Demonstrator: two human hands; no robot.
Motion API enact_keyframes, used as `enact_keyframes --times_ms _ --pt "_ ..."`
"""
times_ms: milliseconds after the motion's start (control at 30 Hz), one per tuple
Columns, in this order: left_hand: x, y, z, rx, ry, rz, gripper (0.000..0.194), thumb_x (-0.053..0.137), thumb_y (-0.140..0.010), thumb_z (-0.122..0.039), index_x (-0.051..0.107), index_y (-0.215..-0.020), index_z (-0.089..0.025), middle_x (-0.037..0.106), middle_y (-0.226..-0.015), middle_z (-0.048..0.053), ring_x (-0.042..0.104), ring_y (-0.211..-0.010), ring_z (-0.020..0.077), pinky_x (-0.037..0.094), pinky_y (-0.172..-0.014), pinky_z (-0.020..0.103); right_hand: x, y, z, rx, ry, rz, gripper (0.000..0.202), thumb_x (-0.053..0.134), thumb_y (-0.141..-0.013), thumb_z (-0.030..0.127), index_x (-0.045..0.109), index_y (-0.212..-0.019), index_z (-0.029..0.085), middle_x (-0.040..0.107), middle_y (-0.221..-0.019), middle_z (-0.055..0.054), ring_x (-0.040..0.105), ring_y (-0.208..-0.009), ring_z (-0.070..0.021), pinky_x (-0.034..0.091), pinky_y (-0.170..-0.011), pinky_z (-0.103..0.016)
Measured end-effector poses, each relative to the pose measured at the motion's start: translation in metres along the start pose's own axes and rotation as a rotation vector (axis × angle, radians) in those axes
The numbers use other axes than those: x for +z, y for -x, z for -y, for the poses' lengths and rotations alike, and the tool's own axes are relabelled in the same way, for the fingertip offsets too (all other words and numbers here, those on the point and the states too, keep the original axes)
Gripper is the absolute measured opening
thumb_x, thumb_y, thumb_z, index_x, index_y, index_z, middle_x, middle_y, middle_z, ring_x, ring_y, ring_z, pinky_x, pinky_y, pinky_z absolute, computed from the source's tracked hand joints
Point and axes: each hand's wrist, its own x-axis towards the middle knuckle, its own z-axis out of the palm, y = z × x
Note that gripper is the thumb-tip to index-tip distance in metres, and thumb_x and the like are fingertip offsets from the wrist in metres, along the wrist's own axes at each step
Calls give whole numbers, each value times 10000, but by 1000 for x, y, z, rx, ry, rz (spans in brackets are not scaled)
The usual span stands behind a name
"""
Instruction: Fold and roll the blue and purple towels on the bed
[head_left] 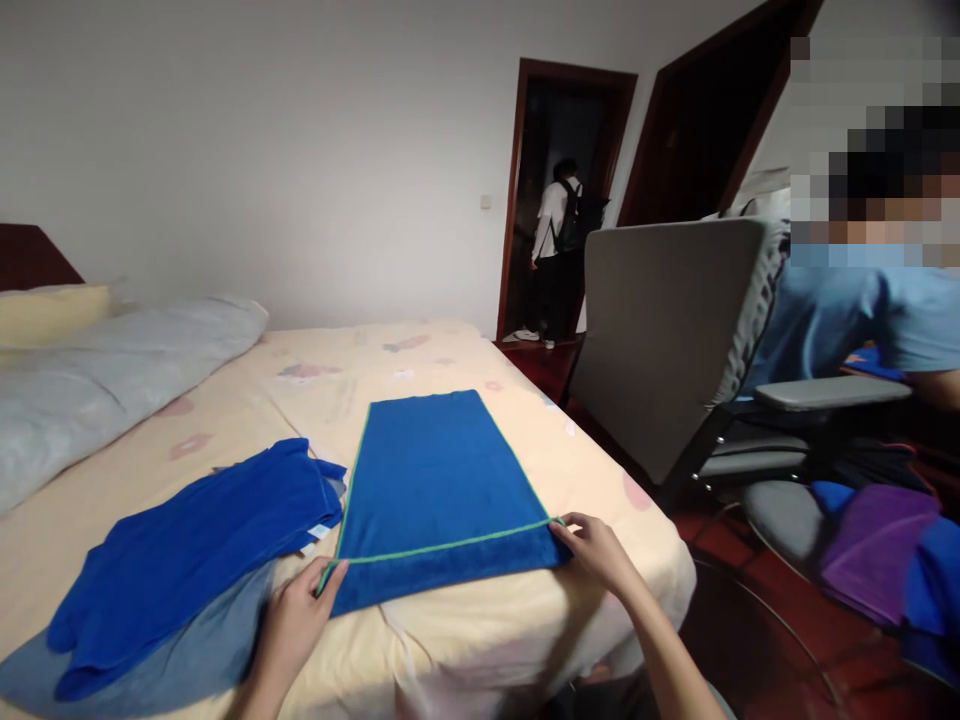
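A blue towel (442,470) with green edging lies flat on the bed, its near end folded over into a narrow band. My left hand (296,610) pinches the left corner of that folded band between thumb and fingers. At the opposite corner, my right hand (589,550) grips the green edge the same way. Left of the towel is a loose pile of blue cloth (202,530) with a white tag, resting on grey-blue fabric (187,640).
The bed (405,355) has a pale yellow patterned sheet; a rolled grey quilt (135,380) lies at its left. On the right stand a grey chair (667,340) with a seated person (832,310) and a stool holding purple cloth (877,550). Another person (555,230) with a backpack is at the doorway.
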Motion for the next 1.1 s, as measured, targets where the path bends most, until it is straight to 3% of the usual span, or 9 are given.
enact_keyframes --times_ms 200,433,567,633,700,767,833,900,1100 --pt "6 6 9 111 -116 182 297 473 -893 -469 691 -859 -270 502 -465 -48 565 -448 186 398 -535 250 1 5 -1 62 228 36 314 579 -857 478 732 -919 210 762 -895 -96 703 -823 -254 452 -687 -285" --pt "3 4 21 87 -29 156 343 513 -851 -553 684 -841 -255 476 -495 -63 523 -450 162 402 -518 258 2 8 11 58 289 20 294 596 -864 481 713 -913 216 760 -888 -97 701 -801 -254 435 -666 -291" --pt "-4 4 17 139 -59 104 305 581 -833 -506 705 -973 -265 636 -625 -23 635 -592 196 489 -654 306 -2 13 18 66 360 -6 244 609 -856 439 688 -969 238 745 -876 -72 687 -807 -269 438 -658 -312" --pt "-9 5 9 220 -65 9 268 594 -847 -471 725 -967 -271 722 -812 40 690 -809 241 509 -794 350 -6 18 26 -29 390 -74 211 595 -858 378 680 -995 241 720 -948 -79 667 -873 -279 461 -701 -333" --pt "-12 8 -1 298 -48 -34 241 586 -865 -452 745 -930 -283 738 -954 76 683 -962 268 510 -888 376 -9 25 35 -222 365 -104 201 570 -857 302 686 -1009 239 681 -1051 -93 631 -984 -280 479 -814 -358" --pt "-12 11 -9 350 -20 46 227 608 -851 -456 754 -946 -311 742 -1001 74 687 -996 274 540 -906 374 -10 32 42 -423 288 3 243 563 -823 222 701 -1022 245 651 -1124 -90 596 -1069 -265 462 -934 -362" --pt "-10 15 -12 371 4 167 230 653 -809 -453 754 -988 -351 748 -1055 56 700 -1010 278 579 -899 361 -8 37 45 -518 222 175 374 574 -746 153 705 -1082 254 641 -1174 -79 582 -1113 -253 445 -995 -352" --pt "-6 18 -8 361 8 230 258 662 -787 -399 749 -1029 -381 750 -1105 40 703 -1042 284 594 -921 361 -5 37 42 -513 215 261 523 571 -667 113 693 -1158 248 631 -1230 -81 574 -1149 -256 442 -1017 -349" --pt "2 13 24 265 18 231 497 602 -667 -182 740 -1060 -455 748 -1178 -38 689 -1116 284 567 -1001 382 1 24 29 -414 251 170 552 498 -639 67 729 -1114 229 679 -1217 -73 610 -1132 -250 442 -1023 -343"
